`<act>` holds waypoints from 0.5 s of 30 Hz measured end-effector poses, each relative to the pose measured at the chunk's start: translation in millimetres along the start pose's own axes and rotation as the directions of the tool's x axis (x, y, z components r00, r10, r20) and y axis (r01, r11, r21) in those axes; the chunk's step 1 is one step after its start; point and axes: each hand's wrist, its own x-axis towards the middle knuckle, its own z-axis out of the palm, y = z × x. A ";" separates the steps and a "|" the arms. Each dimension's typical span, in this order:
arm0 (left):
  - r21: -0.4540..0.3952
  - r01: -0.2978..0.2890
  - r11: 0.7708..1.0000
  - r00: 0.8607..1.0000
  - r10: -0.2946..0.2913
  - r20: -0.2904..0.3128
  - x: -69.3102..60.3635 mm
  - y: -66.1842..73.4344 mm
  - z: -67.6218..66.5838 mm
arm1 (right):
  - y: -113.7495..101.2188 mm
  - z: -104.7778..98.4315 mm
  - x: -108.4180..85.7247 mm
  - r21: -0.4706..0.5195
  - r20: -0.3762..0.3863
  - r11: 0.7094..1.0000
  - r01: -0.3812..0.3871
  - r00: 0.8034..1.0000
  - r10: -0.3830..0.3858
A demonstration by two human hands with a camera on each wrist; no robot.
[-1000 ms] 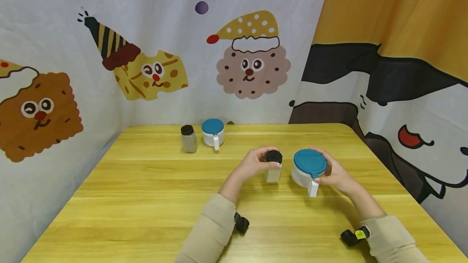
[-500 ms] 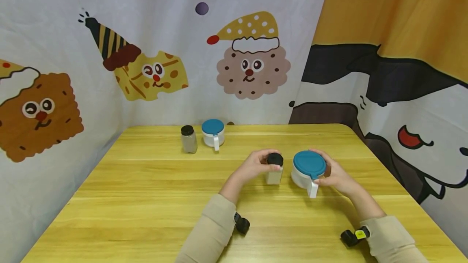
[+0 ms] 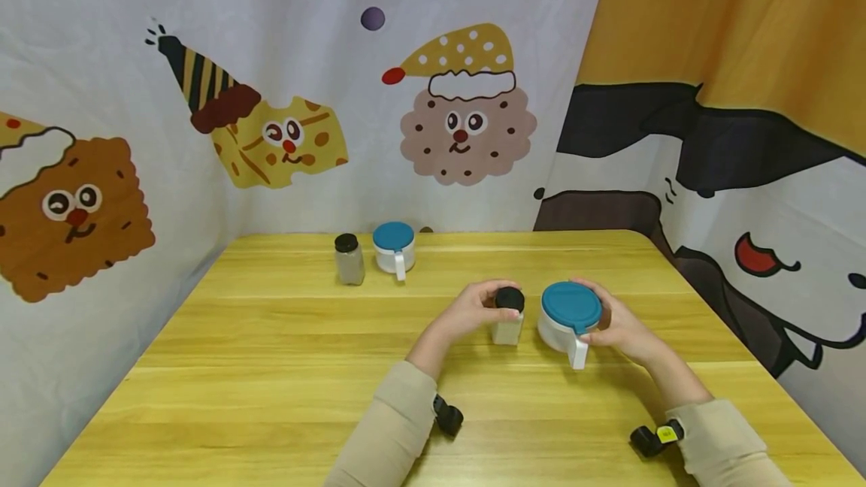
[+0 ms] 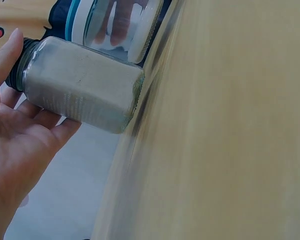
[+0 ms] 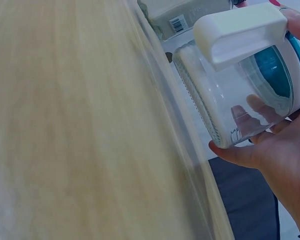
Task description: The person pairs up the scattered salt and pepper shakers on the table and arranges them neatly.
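Jar (image 3: 507,331): sank slightly; likely fragile; left hand (image 3: 475,308) gripped near cap (image 3: 510,297).
Mug (image 3: 570,314): seemed slippery; right hand (image 3: 621,328) gripped its side.

Desk (image 3: 237,367): one, with a yellow wood-grain top; the grain ran from side to side, the far corners were rounded, and a pale sheen showed toward the near side. Two items stood directly on it, left of centre by the far edge. First: a greyish, squarish jar (image 3: 349,265), upright, black lid (image 3: 346,243) on. Second: a lidded mug (image 3: 386,260), upright, pale-bodied, blue lid (image 3: 393,235) on, white handle (image 3: 401,267) toward the near side. They stood just beside each other, apart, the jar to the left.
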 end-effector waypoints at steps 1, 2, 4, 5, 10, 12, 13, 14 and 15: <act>0.001 0.000 1.000 1.000 0.000 -0.001 1.7 -4.2 0.0 | 0.5 -0.1 -0.1 0.000 0.000 1.000 -0.001 1.000 0.001; 0.005 -0.001 1.000 1.000 0.001 -0.001 3.7 -8.4 -0.1 | 0.9 -0.1 -0.2 -0.002 0.001 1.000 -0.001 1.000 0.001; 0.009 -0.003 1.000 1.000 0.003 -0.002 4.9 -12.2 0.2 | 1.8 0.0 -0.2 -0.006 0.002 1.000 0.000 1.000 0.000; 0.013 -0.004 1.000 1.000 0.004 -0.002 5.1 -13.2 0.4 | 2.2 -0.2 -0.2 -0.006 0.006 1.000 0.001 1.000 -0.001; 0.029 -0.009 1.000 1.000 0.009 0.000 5.3 -15.9 0.5 | 3.9 -0.7 -0.2 0.009 0.024 1.000 0.006 1.000 -0.006; 0.027 -0.013 1.000 1.000 0.013 0.001 5.1 -16.4 0.4 | 4.7 -1.1 -0.3 0.015 0.030 1.000 0.005 1.000 -0.006; 0.026 -0.015 1.000 1.000 0.015 0.002 5.0 -16.6 0.2 | 5.2 -1.2 -0.5 0.016 0.034 1.000 0.004 0.999 -0.005; 0.023 -0.017 1.000 1.000 0.016 0.003 5.0 -16.8 0.0 | 5.6 -1.4 -0.5 0.016 0.036 1.000 0.003 0.999 -0.003; 0.021 -0.019 1.000 1.000 0.019 0.003 4.9 -17.2 0.0 | 5.7 -1.6 -0.4 0.014 0.037 1.000 0.002 0.999 -0.002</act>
